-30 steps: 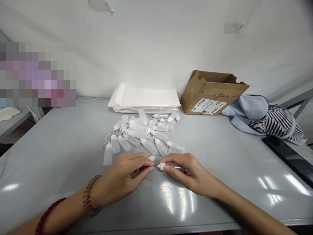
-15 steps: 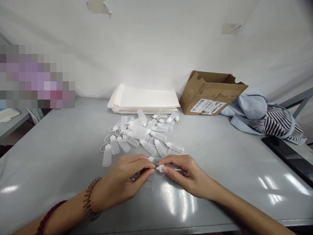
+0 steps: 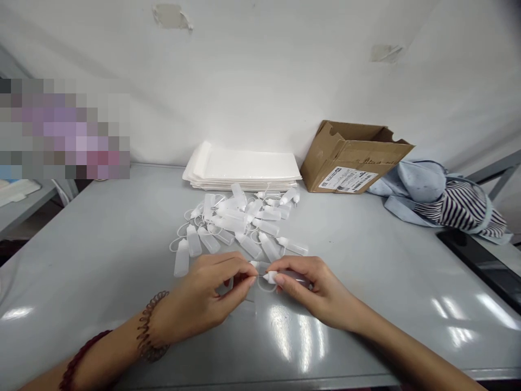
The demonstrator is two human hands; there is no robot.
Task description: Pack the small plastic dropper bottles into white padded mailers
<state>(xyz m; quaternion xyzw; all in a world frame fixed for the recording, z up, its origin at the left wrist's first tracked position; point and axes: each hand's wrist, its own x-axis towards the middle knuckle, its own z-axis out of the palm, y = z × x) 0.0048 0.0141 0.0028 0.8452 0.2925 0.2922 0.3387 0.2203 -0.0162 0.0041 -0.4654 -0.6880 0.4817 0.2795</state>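
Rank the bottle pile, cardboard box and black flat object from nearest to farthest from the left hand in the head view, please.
1. Bottle pile: just beyond the left hand.
2. Cardboard box: back, right of centre.
3. Black flat object: far right.

Bottle [image 3: 271, 277] in right fingers [image 3: 299, 263], left fingers [image 3: 240, 266] at its tip [image 3: 264, 276], more bottles [image 3: 234, 217] beyond
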